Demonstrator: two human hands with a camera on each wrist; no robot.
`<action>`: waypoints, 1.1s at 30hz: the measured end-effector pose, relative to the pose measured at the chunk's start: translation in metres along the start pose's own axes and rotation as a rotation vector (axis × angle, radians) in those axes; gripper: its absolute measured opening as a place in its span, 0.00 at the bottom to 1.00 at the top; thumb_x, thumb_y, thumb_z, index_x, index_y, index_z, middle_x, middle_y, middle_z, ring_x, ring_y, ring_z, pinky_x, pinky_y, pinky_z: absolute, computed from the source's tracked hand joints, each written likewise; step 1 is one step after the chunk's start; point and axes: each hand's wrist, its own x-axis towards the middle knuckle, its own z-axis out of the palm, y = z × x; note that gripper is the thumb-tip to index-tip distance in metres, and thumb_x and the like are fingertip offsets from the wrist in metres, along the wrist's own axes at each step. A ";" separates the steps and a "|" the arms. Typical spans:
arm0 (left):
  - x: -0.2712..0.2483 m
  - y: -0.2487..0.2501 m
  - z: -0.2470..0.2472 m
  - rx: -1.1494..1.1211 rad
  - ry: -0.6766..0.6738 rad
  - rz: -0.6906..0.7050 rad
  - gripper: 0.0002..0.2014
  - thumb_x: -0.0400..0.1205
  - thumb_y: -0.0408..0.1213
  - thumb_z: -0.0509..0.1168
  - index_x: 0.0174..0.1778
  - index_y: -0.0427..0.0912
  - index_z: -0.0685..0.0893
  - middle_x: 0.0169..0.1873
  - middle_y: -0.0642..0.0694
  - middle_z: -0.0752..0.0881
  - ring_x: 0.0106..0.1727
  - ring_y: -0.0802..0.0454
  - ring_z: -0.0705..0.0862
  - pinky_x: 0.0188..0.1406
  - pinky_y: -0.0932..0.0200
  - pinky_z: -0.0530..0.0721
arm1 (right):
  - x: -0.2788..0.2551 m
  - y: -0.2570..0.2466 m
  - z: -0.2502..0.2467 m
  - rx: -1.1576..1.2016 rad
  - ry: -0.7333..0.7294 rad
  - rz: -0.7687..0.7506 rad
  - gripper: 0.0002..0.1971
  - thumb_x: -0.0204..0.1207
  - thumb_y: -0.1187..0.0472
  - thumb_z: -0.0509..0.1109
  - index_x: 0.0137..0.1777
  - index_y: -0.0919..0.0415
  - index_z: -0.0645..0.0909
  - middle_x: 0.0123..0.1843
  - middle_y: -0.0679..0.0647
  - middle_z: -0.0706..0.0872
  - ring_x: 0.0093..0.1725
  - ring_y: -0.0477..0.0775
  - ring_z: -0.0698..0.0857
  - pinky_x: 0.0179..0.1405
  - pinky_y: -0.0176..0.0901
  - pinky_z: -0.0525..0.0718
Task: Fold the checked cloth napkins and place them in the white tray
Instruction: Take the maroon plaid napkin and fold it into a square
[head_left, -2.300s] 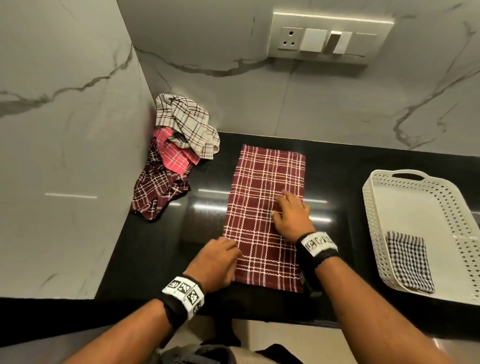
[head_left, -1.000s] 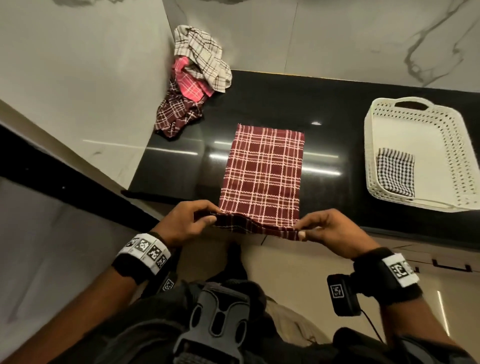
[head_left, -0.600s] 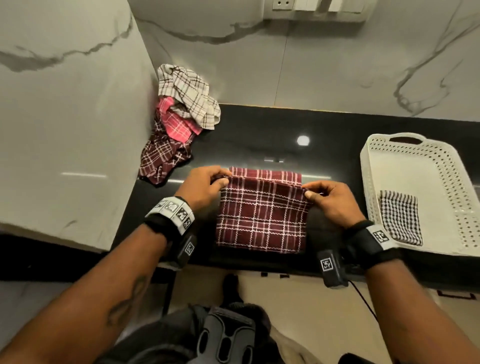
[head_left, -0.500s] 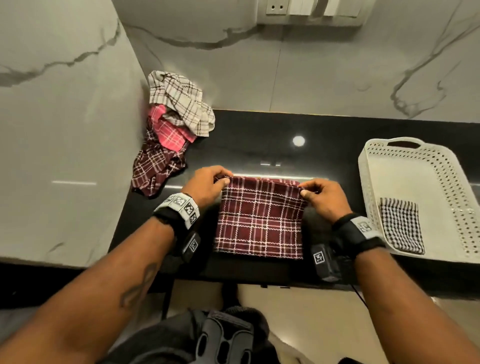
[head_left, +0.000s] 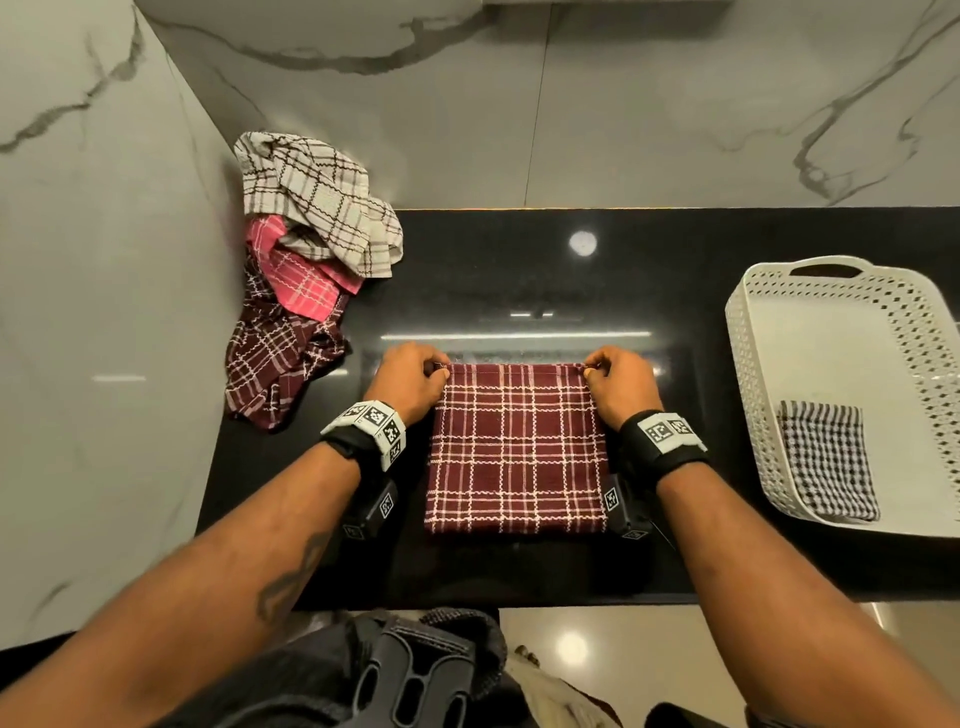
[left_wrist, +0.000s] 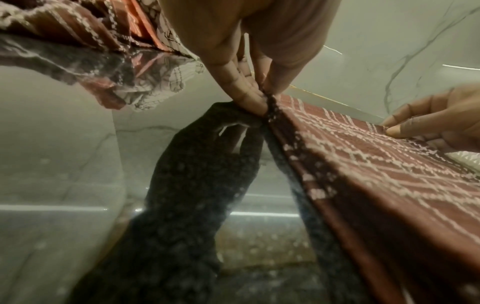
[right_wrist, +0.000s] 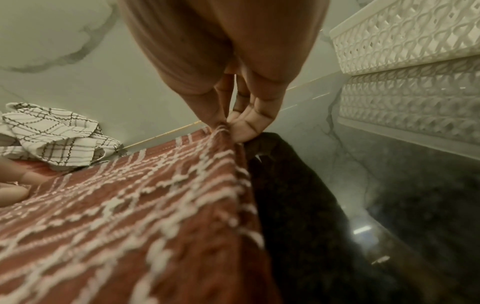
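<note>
the dark red napkin (head_left: 517, 447) lies folded on the black counter (head_left: 519, 270). the left hand (head_left: 408, 382) pinches its far left corner, the right hand (head_left: 621, 387) its far right corner. the white tray (head_left: 748, 374) sits to the right.

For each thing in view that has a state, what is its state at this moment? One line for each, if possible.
Maroon checked napkin: folded, flat on the black counter.
Left hand: pinches the napkin's far left corner.
Right hand: pinches the far right corner.
White tray: holds one folded black-and-white checked napkin.
Pile of napkins: crumpled, unfolded, in the counter's left corner.
</note>
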 end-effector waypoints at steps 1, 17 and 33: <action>0.000 0.001 -0.001 -0.001 -0.002 0.004 0.06 0.81 0.34 0.70 0.49 0.43 0.92 0.40 0.51 0.87 0.42 0.56 0.83 0.51 0.64 0.78 | 0.001 0.000 0.000 -0.008 -0.002 0.004 0.06 0.80 0.65 0.69 0.46 0.54 0.85 0.43 0.53 0.89 0.43 0.52 0.86 0.51 0.48 0.87; -0.046 0.001 0.050 0.778 -0.294 0.364 0.39 0.85 0.64 0.36 0.88 0.45 0.41 0.87 0.46 0.39 0.88 0.48 0.39 0.87 0.44 0.43 | -0.067 -0.016 0.039 -0.651 -0.518 -0.334 0.47 0.80 0.26 0.44 0.86 0.53 0.28 0.83 0.51 0.21 0.84 0.57 0.25 0.81 0.69 0.29; -0.103 0.006 0.066 0.760 -0.346 0.295 0.40 0.83 0.63 0.30 0.87 0.44 0.38 0.86 0.45 0.35 0.87 0.48 0.37 0.86 0.43 0.41 | -0.115 0.007 0.034 -0.652 -0.491 -0.328 0.43 0.83 0.31 0.43 0.87 0.56 0.33 0.87 0.55 0.28 0.86 0.57 0.30 0.81 0.70 0.29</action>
